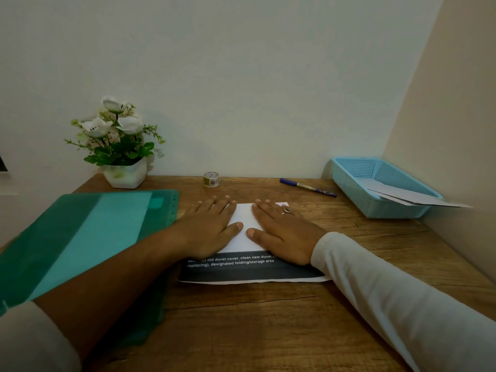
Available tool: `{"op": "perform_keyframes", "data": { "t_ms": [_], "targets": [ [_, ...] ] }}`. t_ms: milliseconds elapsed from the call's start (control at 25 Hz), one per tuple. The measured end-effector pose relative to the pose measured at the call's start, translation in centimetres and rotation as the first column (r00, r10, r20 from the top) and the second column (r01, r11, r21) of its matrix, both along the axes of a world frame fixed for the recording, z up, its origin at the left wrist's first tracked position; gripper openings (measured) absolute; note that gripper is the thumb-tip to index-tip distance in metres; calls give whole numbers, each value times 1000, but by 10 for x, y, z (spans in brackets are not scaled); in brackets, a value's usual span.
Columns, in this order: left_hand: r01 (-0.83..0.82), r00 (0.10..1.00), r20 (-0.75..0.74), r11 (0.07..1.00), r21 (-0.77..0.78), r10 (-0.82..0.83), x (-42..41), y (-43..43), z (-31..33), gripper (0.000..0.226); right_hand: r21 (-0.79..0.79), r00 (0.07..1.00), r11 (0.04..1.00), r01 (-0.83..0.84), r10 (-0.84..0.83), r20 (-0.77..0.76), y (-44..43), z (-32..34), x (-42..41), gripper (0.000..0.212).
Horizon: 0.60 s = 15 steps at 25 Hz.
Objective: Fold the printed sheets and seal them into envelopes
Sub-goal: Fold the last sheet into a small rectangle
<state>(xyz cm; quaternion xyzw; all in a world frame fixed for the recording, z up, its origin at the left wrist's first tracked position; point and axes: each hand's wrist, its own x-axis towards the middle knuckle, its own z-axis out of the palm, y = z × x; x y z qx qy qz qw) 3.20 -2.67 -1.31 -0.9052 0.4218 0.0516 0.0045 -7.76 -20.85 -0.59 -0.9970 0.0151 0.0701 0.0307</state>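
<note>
A printed sheet (pixel 247 267) lies on the wooden desk (pixel 268 331), its far part folded over so the white back faces up and a dark printed band with white text shows near me. My left hand (pixel 208 226) and my right hand (pixel 279 232) lie flat on the folded white part, fingers straight, thumbs almost meeting in the middle. A ring sits on a finger of my right hand. Envelopes (pixel 413 198) lie in the blue basket (pixel 357 183) at the right.
A green plastic folder (pixel 88 237) lies at the left, partly under my left forearm. A white pot of artificial flowers (pixel 120 146) stands at the back left. A tape roll (pixel 211 179) and a blue pen (pixel 307 187) lie near the wall.
</note>
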Motion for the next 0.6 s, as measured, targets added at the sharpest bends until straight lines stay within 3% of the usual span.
{"op": "perform_keyframes", "data": {
  "t_ms": [160,400,600],
  "targets": [
    [-105,994,11,994,-10,105,2,0,1,78,-38,988,987,155,-155,5,-5,0,5,86],
    [-92,996,-2,996,-11,92,1,1,2,77,17,999,999,-47,47,7,8,1,2,74],
    [-47,998,-33,998,27,48,7,7,8,73,-17,997,997,72,-72,23,7,-1,8,82]
  ]
}}
